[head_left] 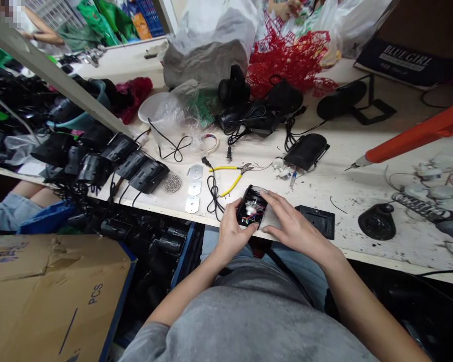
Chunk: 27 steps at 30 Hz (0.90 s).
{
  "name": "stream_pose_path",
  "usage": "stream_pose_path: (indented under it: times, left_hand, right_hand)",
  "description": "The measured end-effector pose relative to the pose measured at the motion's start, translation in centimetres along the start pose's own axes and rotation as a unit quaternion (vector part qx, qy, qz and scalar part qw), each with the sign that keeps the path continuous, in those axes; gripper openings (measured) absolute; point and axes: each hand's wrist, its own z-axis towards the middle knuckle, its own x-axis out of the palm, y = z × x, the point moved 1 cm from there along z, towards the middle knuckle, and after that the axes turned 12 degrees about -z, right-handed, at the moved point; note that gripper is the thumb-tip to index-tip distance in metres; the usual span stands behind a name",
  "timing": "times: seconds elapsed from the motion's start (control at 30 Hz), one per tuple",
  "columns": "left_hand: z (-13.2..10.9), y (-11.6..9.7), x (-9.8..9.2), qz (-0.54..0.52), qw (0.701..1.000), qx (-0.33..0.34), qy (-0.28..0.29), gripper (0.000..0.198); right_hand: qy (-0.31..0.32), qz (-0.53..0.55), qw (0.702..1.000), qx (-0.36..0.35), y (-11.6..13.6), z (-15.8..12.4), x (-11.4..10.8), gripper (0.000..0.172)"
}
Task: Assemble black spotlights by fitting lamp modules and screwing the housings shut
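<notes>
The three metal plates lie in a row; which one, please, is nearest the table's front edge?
The near plate, at the row's front end; the middle plate and far plate lie farther back.

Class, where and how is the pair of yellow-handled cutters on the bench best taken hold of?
Probably by both yellow handles, reaching from above and the left: the cutters lie flat, handles splayed leftward, metal jaws pointing right.

the left hand [232,229] is hiding part of the black housing [251,198], whose inner wires [253,217] are appearing too small to trace. the right hand [290,221] is covering a corner of the black plate [320,221]. the right edge is cutting off the orange tool [415,131], the left edge the cardboard box [53,296]. another person's hand [287,9] is looking blurred.
</notes>
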Motion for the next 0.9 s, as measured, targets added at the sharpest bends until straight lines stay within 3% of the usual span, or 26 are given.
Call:
stream_pose_path:
  times: [0.1, 0.33, 0.47, 0.7, 0.9]
  left_hand:
    - [0.1, 0.1, 0.0, 0.019, 1.000, 0.006, 0.013, 0.068]
    - [-0.2, -1.8, -0.9, 0.112, 0.987, 0.114, 0.006, 0.090]
    - [-0.7, -2.4, -0.6, 0.146, 0.979, 0.140, -0.005, 0.099]
    - [-1.1, -1.0, 0.5, 0.148, 0.974, 0.160, -0.055, 0.089]
    - [-0.2, -1.9, 0.4, 0.114, 0.973, 0.168, -0.114, 0.102]
  right_hand:
    - [-0.011, 0.011, 1.000, -0.003, -0.1, 0.2, 0.0, 0.089]
    - [-0.041, 0.025, 0.998, -0.027, 0.1, 0.6, -0.4, 0.079]
    - [-0.068, 0.017, 0.997, -0.039, -0.1, 1.0, -0.1, 0.074]
    - [-0.101, 0.011, 0.994, -0.039, 0.0, 1.1, 0.3, 0.070]
    - [-0.121, 0.016, 0.992, -0.041, 0.0, 1.4, 1.2, 0.069]
